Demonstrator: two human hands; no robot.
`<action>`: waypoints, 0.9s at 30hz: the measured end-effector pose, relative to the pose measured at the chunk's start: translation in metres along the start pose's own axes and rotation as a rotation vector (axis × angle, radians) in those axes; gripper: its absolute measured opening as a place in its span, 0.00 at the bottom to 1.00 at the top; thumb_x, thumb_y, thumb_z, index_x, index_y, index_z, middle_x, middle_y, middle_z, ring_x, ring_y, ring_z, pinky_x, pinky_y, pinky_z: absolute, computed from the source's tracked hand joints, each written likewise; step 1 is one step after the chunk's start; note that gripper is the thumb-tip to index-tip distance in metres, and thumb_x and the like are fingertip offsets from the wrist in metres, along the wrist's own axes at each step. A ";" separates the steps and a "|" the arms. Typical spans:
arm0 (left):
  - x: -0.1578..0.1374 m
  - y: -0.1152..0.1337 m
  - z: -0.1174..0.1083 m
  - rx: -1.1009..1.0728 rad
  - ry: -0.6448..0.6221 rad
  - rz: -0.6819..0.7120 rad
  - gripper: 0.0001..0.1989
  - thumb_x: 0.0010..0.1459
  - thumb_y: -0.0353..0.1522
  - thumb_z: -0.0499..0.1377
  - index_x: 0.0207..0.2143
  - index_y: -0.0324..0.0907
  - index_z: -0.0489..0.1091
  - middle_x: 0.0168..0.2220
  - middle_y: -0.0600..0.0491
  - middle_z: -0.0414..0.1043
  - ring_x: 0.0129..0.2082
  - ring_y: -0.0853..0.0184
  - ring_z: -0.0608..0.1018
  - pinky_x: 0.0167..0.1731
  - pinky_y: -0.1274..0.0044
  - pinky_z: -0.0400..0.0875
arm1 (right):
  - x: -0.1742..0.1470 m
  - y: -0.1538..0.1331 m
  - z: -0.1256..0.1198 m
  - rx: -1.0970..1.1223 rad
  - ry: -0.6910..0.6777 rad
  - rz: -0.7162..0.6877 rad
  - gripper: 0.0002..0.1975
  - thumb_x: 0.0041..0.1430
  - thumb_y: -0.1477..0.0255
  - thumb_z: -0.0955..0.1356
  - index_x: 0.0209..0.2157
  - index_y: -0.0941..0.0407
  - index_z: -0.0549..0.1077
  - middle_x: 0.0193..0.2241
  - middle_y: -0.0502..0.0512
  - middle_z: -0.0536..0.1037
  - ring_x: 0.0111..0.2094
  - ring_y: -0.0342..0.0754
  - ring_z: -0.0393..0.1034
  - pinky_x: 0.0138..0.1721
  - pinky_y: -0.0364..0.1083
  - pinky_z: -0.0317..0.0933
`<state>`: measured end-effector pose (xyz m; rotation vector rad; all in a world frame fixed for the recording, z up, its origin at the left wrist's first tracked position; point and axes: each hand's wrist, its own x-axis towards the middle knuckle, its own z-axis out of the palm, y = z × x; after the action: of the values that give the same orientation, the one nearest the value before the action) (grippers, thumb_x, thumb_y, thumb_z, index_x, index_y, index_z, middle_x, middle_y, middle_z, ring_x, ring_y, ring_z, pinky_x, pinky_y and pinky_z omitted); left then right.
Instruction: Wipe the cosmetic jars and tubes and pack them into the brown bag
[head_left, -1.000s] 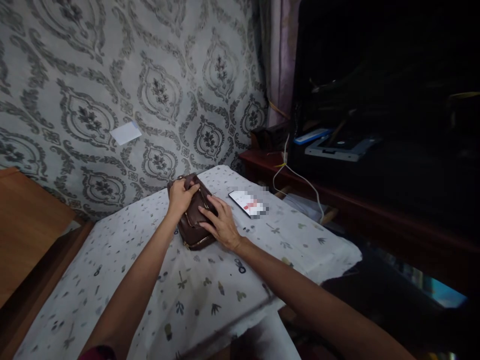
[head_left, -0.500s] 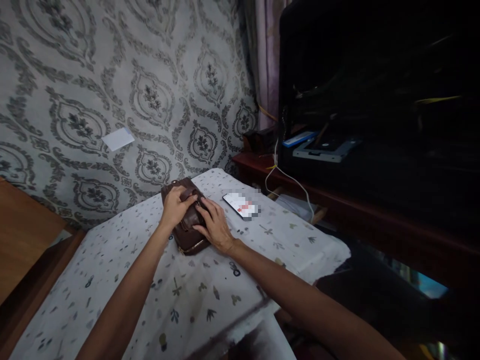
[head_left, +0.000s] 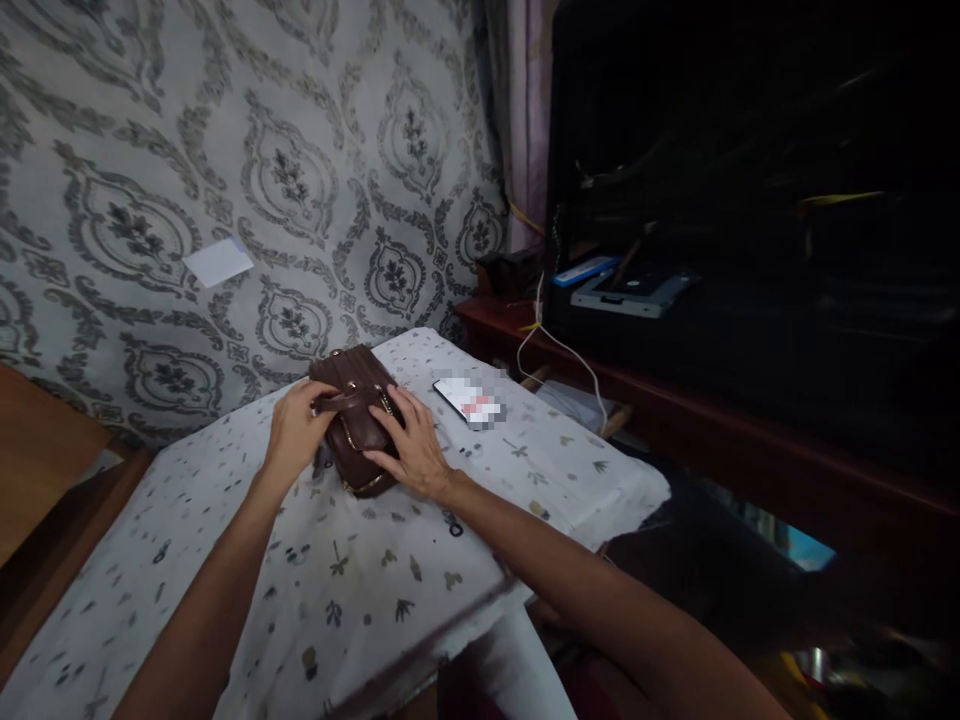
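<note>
A brown leather bag [head_left: 360,460] with gold-coloured zips lies on the cloth-covered table, its pocket side up. My left hand [head_left: 295,425] is at the bag's left side, its fingers closed round the strap [head_left: 341,401] that crosses the top of the pocket. My right hand [head_left: 417,450] grips the right side of the bag, thumb on the pocket and fingers bent over by the zip edge. The tips of some left fingers are hidden behind the strap.
A phone [head_left: 471,402] with a lit, blurred screen lies right of the bag. The patterned tablecloth [head_left: 300,600] covers the table. A white cable [head_left: 566,350] hangs by the dark red shelf [head_left: 495,320]. A large black screen [head_left: 750,200] stands at the right.
My left hand has moved left across the bag, drawing the strap over to that side. My right hand stays on the bag's right side. The view has shifted slightly.
</note>
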<state>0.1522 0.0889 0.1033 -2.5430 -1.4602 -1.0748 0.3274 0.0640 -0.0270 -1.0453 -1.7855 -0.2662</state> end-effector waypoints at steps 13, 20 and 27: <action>0.007 -0.010 0.001 -0.049 0.017 -0.128 0.12 0.57 0.39 0.58 0.26 0.41 0.70 0.25 0.55 0.69 0.29 0.66 0.71 0.30 0.76 0.65 | 0.001 0.000 0.001 0.089 0.077 -0.018 0.31 0.64 0.51 0.64 0.61 0.56 0.65 0.65 0.68 0.60 0.66 0.63 0.51 0.62 0.64 0.54; 0.005 -0.018 -0.001 -0.072 -0.030 -0.134 0.07 0.54 0.34 0.58 0.26 0.42 0.70 0.27 0.55 0.70 0.29 0.65 0.72 0.30 0.75 0.65 | 0.000 -0.001 0.007 0.045 0.072 -0.024 0.28 0.67 0.56 0.63 0.63 0.56 0.63 0.65 0.67 0.59 0.67 0.62 0.49 0.63 0.65 0.54; 0.001 -0.011 0.002 -0.048 0.015 -0.143 0.09 0.57 0.34 0.56 0.25 0.43 0.67 0.26 0.54 0.68 0.29 0.64 0.71 0.32 0.73 0.62 | -0.002 0.003 0.007 0.067 0.064 -0.032 0.22 0.69 0.68 0.62 0.64 0.49 0.64 0.65 0.63 0.59 0.68 0.59 0.49 0.63 0.64 0.56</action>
<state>0.1450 0.0971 0.0990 -2.4879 -1.6541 -1.1582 0.3253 0.0687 -0.0329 -0.9519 -1.7434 -0.2549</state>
